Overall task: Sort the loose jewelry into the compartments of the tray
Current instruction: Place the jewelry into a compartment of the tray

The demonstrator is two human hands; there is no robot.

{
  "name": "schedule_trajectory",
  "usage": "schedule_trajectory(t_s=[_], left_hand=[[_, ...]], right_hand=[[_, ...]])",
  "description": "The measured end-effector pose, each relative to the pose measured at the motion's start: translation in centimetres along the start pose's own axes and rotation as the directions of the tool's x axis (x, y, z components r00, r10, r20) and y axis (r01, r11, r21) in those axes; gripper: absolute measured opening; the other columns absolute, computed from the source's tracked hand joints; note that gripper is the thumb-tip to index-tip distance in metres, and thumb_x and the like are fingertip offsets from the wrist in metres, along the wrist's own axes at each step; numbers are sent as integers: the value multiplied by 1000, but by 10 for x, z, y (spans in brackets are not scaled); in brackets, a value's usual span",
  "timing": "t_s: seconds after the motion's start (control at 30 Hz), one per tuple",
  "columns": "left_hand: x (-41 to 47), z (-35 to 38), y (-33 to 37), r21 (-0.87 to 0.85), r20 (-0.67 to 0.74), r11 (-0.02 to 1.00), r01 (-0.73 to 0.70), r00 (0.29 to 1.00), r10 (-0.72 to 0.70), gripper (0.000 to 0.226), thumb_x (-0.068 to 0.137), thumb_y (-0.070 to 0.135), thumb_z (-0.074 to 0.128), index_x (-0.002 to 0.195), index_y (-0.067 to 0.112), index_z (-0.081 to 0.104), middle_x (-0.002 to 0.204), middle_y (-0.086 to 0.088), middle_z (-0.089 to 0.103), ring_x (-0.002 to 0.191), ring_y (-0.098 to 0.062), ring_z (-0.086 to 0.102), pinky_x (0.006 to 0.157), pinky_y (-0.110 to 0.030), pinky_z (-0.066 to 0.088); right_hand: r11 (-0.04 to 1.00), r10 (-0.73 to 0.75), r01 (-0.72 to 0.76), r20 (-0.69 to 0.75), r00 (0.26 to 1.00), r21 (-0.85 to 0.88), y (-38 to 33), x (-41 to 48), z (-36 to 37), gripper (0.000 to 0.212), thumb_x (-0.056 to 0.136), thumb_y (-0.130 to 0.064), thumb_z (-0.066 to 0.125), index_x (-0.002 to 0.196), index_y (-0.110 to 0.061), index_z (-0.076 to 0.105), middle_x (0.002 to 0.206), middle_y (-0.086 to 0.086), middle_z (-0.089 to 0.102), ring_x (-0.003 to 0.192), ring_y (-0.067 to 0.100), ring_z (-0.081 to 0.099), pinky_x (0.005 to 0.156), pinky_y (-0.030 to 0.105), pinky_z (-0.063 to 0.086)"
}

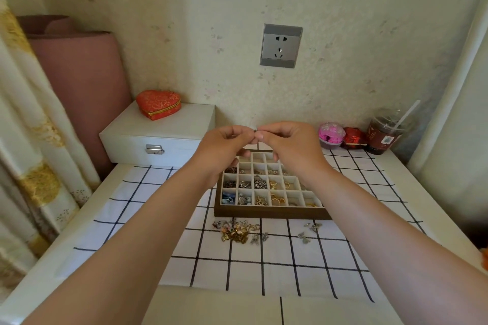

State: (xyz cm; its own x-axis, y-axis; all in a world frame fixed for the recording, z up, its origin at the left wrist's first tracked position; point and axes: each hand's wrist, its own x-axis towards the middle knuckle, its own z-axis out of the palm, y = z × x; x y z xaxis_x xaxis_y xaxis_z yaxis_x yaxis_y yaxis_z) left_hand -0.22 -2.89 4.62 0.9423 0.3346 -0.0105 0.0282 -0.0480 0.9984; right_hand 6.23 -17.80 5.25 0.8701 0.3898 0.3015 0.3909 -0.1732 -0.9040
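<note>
While left hand (224, 146) and right hand (289, 145) pinch a tiny blurred piece (255, 130), tray (264, 213) partly hidden

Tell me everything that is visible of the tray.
The tray is a shallow rectangle with a dark brown, wood-like frame and pale dividers forming small square cells. It lies flat on the checked cloth. Silver pieces lie in near left cells, gold ones further right, a blue piece in the near left corner. The left hand and right hand, pinching a small piece above it, hide some far cells.
</note>
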Motion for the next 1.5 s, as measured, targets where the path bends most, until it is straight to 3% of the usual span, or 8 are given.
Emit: schedule_trajectory(t_s=[0.2,0.4,0.53,0.77,1.0,1.1,1.3,1.5], left_hand=[[10,-9,1,72,13,997,-34,999,34,13,96,29,62,104,27,73,95,10,76,78,-7,68,70,-24,51],[25,-8,-18,517,107,837,-180,984,145,17,98,26,57,112,29,67,107,12,67,96,-5,60,87,-25,45],[28,-12,-37,738,160,644,-200,980,121,28,96,27,58,124,28,63,134,3,59,125,-17,52,102,-32,41],[23,-24,-48,849,248,466,-248,967,64,51,91,28,63,141,24,52,142,-4,51,137,-23,38,108,-41,37],[24,-30,-54,822,271,508,-257,961,48,44,89,40,63,132,29,59,132,0,60,123,-20,52,102,-45,45],[23,-30,-55,810,287,518,-275,956,60,42,88,41,62,128,32,60,130,5,63,120,-18,54,101,-45,46],[19,-31,-54,828,290,482,-286,955,66,41,93,36,61,133,27,58,131,1,59,123,-20,48,103,-44,44],[15,-36,-54,839,283,468,-279,957,64,46,94,33,58,139,26,52,134,0,54,128,-20,42,106,-43,41]], right_hand=[[989,-28,39,78,997,-143,-2,18,1,14,93,-18,71,83,-27,74,78,-11,72,47,-7,55,56,17,47],[948,-14,51,119,993,-313,24,32,-8,10,94,-22,69,87,-27,74,88,-15,70,71,-8,61,70,18,44],[756,20,200,327,945,-624,36,36,-1,13,94,-26,65,86,-29,74,87,-17,69,84,1,62,80,29,51],[514,41,396,483,875,-761,39,38,26,17,91,-25,64,77,-29,74,75,-16,65,72,3,60,64,25,46],[229,86,517,546,833,-825,28,38,46,17,92,-25,57,86,-24,73,78,-5,65,71,15,62,62,29,50],[124,108,498,511,853,-858,25,37,55,23,94,-21,58,71,-21,56,66,-4,51,59,13,50,54,28,40],[220,131,446,479,868,-868,28,38,54,18,95,-26,57,79,-20,64,70,-4,57,61,13,52,58,29,45],[448,129,358,455,881,-819,28,45,29,28,95,-18,53,106,-33,73,117,-12,69,104,13,63,88,35,54]])
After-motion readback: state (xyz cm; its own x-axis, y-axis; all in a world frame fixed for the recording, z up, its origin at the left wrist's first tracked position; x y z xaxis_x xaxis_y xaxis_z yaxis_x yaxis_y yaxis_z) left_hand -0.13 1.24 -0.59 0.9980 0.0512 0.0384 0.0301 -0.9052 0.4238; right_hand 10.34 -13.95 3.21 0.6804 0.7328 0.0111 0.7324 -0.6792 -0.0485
